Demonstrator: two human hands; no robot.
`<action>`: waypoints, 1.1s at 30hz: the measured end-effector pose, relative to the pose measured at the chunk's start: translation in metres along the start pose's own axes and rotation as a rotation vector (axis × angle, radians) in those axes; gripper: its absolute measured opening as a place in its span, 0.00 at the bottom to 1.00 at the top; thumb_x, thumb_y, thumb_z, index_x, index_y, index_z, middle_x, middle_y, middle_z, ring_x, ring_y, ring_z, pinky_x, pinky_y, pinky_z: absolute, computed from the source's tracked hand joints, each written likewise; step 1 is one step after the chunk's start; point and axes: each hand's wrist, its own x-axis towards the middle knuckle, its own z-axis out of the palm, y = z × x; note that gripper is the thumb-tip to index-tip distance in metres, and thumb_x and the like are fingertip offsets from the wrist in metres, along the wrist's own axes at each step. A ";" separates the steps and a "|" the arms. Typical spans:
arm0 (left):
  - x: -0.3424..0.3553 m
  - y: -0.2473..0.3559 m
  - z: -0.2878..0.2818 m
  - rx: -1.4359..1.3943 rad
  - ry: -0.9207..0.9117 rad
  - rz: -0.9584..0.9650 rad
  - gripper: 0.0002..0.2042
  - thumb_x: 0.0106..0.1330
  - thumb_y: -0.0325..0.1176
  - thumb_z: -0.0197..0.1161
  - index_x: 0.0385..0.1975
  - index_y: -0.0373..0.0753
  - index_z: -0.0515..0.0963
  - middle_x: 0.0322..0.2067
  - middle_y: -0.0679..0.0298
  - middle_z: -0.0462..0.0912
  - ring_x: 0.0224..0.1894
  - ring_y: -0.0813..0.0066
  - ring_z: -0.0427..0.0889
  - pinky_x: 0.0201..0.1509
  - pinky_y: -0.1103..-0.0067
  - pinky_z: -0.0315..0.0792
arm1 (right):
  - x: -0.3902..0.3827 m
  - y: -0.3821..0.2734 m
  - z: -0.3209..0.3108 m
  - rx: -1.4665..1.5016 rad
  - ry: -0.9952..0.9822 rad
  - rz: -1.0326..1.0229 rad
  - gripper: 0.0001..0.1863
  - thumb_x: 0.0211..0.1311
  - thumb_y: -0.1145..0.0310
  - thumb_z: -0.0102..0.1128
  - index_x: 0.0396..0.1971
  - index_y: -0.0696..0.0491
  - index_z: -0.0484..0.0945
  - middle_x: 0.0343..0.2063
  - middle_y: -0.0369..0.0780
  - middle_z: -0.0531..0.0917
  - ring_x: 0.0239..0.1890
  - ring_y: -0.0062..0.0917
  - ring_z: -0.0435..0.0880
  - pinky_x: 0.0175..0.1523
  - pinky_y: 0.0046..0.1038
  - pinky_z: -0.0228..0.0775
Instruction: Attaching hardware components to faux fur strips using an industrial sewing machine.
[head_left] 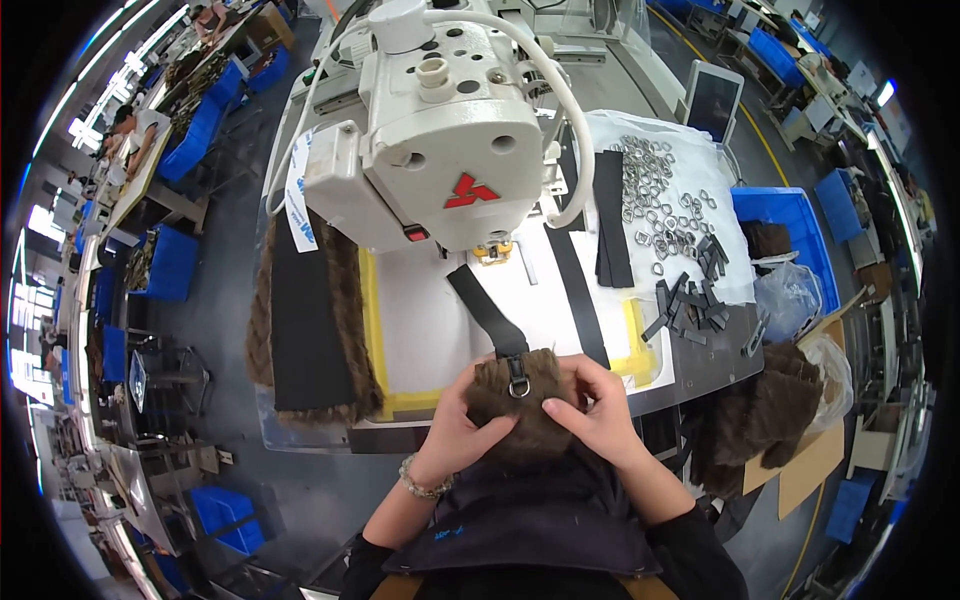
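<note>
My left hand (456, 430) and my right hand (600, 412) pinch a brown fur piece (541, 395) from both sides, in front of the sewing machine's table edge. A metal D-ring (519, 390) sits on the fur, held by a short black tab. From the fur's top a black strap (487, 310) runs up over the white work plate (425, 330) toward the machine's needle area. Both thumbs press on the fur's upper face. A beaded bracelet circles my left wrist. What lies beneath the fur is hidden.
The white sewing machine head (450, 140) looms over the plate. Left lies brown fur with a black panel (310, 330). To the right are black strips (612, 220), scattered metal rings (665, 240), short dark tabs (690, 305), a blue bin (825, 245) and a cardboard box (800, 480) with fur.
</note>
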 end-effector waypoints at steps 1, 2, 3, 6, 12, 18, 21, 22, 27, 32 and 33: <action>-0.002 0.002 0.002 0.015 -0.014 0.004 0.30 0.53 0.18 0.64 0.59 0.32 0.66 0.48 0.66 0.77 0.52 0.80 0.74 0.58 0.79 0.69 | 0.003 -0.002 0.002 0.001 0.006 0.003 0.20 0.53 0.72 0.71 0.46 0.56 0.78 0.19 0.27 0.67 0.21 0.09 0.61 0.27 0.15 0.53; -0.003 0.003 0.003 0.030 -0.027 0.009 0.30 0.53 0.18 0.64 0.59 0.32 0.66 0.47 0.66 0.77 0.52 0.80 0.74 0.58 0.79 0.68 | 0.005 -0.004 0.003 0.094 0.009 0.004 0.18 0.54 0.73 0.70 0.45 0.56 0.78 0.19 0.26 0.66 0.21 0.08 0.60 0.27 0.15 0.52; -0.004 0.002 0.004 0.031 -0.031 0.006 0.30 0.53 0.18 0.64 0.59 0.32 0.66 0.47 0.66 0.77 0.52 0.80 0.74 0.58 0.79 0.68 | 0.007 -0.005 0.004 0.187 0.013 0.004 0.16 0.55 0.74 0.69 0.44 0.57 0.78 0.19 0.25 0.66 0.21 0.07 0.60 0.26 0.14 0.51; -0.008 0.004 0.005 0.080 -0.049 0.009 0.30 0.52 0.18 0.65 0.59 0.32 0.66 0.48 0.66 0.77 0.51 0.81 0.74 0.58 0.80 0.68 | 0.009 -0.009 0.004 0.307 -0.044 0.091 0.10 0.59 0.77 0.63 0.41 0.59 0.75 0.29 0.29 0.77 0.29 0.07 0.71 0.35 0.12 0.61; -0.010 0.009 0.006 0.072 -0.055 0.006 0.30 0.51 0.18 0.63 0.59 0.32 0.66 0.48 0.66 0.77 0.51 0.81 0.74 0.58 0.80 0.68 | 0.012 -0.006 0.005 0.540 -0.088 0.187 0.05 0.62 0.77 0.60 0.37 0.59 0.76 0.30 0.32 0.80 0.31 0.09 0.75 0.37 0.13 0.66; -0.010 0.005 0.002 0.141 -0.078 0.060 0.32 0.55 0.19 0.65 0.62 0.33 0.62 0.48 0.65 0.75 0.51 0.81 0.73 0.57 0.81 0.69 | 0.012 -0.008 0.011 0.651 -0.082 0.155 0.04 0.66 0.78 0.57 0.39 0.60 0.77 0.30 0.31 0.81 0.31 0.06 0.75 0.34 0.10 0.65; -0.011 0.003 0.000 0.113 -0.070 0.047 0.33 0.53 0.20 0.66 0.62 0.34 0.62 0.48 0.64 0.75 0.51 0.80 0.73 0.57 0.80 0.69 | 0.011 -0.008 0.012 0.648 -0.078 0.144 0.04 0.66 0.78 0.57 0.39 0.60 0.77 0.30 0.31 0.81 0.31 0.06 0.75 0.35 0.11 0.66; -0.011 0.003 -0.001 0.160 -0.064 0.058 0.34 0.52 0.20 0.66 0.62 0.33 0.62 0.48 0.64 0.75 0.51 0.79 0.73 0.57 0.80 0.69 | 0.011 -0.009 0.013 0.647 -0.077 0.143 0.04 0.66 0.78 0.57 0.39 0.60 0.77 0.30 0.31 0.81 0.31 0.06 0.75 0.35 0.11 0.66; -0.013 -0.002 -0.002 0.253 -0.041 0.106 0.35 0.50 0.22 0.67 0.61 0.34 0.63 0.47 0.62 0.75 0.50 0.77 0.74 0.57 0.79 0.69 | 0.009 -0.004 0.012 0.584 -0.073 0.133 0.05 0.63 0.79 0.60 0.38 0.59 0.77 0.29 0.29 0.79 0.30 0.04 0.72 0.33 0.11 0.61; -0.013 0.001 -0.003 0.276 -0.059 0.141 0.35 0.49 0.19 0.65 0.62 0.33 0.62 0.47 0.64 0.75 0.50 0.79 0.73 0.56 0.80 0.67 | 0.008 -0.012 0.013 0.524 -0.070 0.056 0.09 0.59 0.78 0.65 0.38 0.58 0.76 0.29 0.28 0.77 0.29 0.05 0.71 0.33 0.11 0.60; -0.013 0.001 -0.003 0.276 -0.058 0.140 0.35 0.49 0.19 0.65 0.62 0.33 0.62 0.47 0.64 0.75 0.50 0.79 0.73 0.56 0.80 0.67 | 0.009 -0.014 0.014 0.500 -0.069 0.051 0.10 0.58 0.78 0.67 0.38 0.58 0.76 0.28 0.28 0.77 0.29 0.05 0.71 0.33 0.12 0.60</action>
